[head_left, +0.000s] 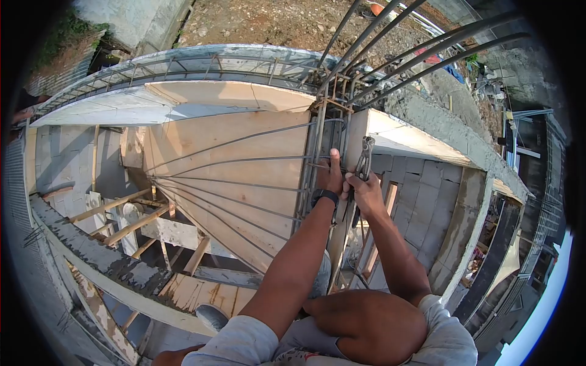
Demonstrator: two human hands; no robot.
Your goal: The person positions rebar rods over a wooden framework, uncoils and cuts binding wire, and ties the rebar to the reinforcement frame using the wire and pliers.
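My right hand (367, 194) is closed around the handles of metal pincers (366, 152), whose jaws point up and away from me. Beside it, my left hand (330, 177), with a dark watch (325, 196) on the wrist, lies at the upright steel rebar (317, 131). Its thumb sticks up while the other fingers curl down among the bars, partly hidden; what they hold cannot be made out. Several thin steel bars (244, 160) fan out leftward from this spot over a plywood formwork panel (262, 137).
Thick bent rebar ends (421, 58) rise at the upper right. A long rebar cage (201, 66) runs along the back edge. Timber props (137, 219) stand in the deep opening below left. Block walls (415, 201) drop away at right. My bare knee (366, 317) is close below my hands.
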